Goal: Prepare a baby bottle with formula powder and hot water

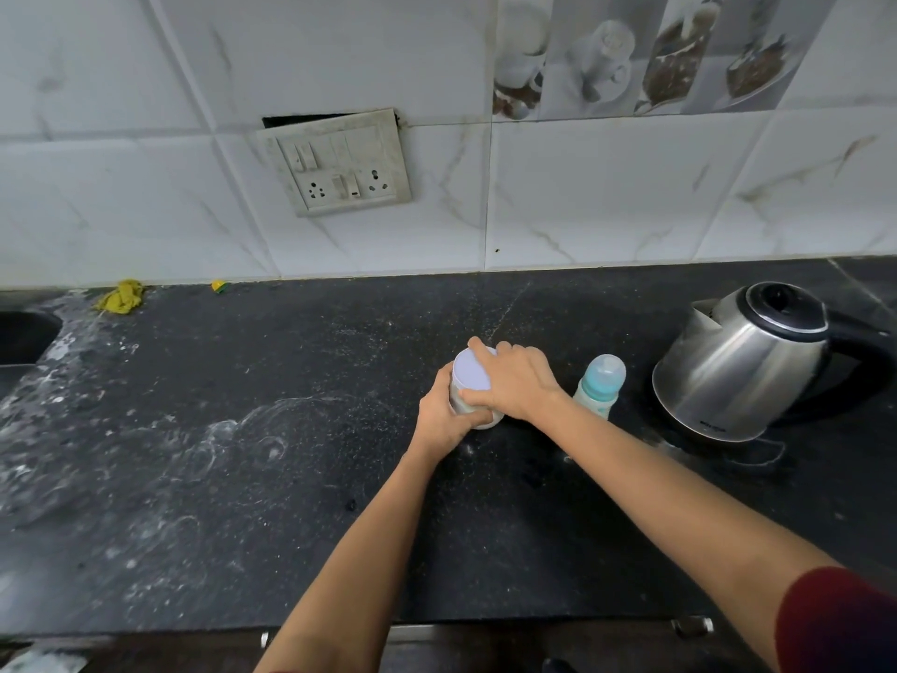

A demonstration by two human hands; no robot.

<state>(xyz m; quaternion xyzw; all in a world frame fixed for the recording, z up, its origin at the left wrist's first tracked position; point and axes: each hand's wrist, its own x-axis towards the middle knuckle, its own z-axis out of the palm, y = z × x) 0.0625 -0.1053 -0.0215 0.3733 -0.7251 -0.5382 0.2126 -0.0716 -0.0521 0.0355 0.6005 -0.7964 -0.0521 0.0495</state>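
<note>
**A two-handed grip, dead centre**

The speckled black stone counter [242, 429] fills the view. A stainless steel electric kettle with a black lid [738, 371] stands at the right. In the middle is a white cylindrical tub [460, 400]. The left hand [444, 420] wraps around its side, and the right hand [514, 381] curls over its pale lilac lid [472, 371]. A clear baby bottle with a teal collar [599, 386] stands upright between tub and kettle. A crumpled yellow cloth [121, 296] lies far left.

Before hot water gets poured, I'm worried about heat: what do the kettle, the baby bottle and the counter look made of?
Kettle: bare metal, probably stainless steel, streaky reflections; lid and handle look like black plastic. Baby bottle: probably plastic; its cap is cloudy and see-through, teal showing beneath. Counter: dark speckled stone, perhaps granite, dulled by whitish smears.
</note>
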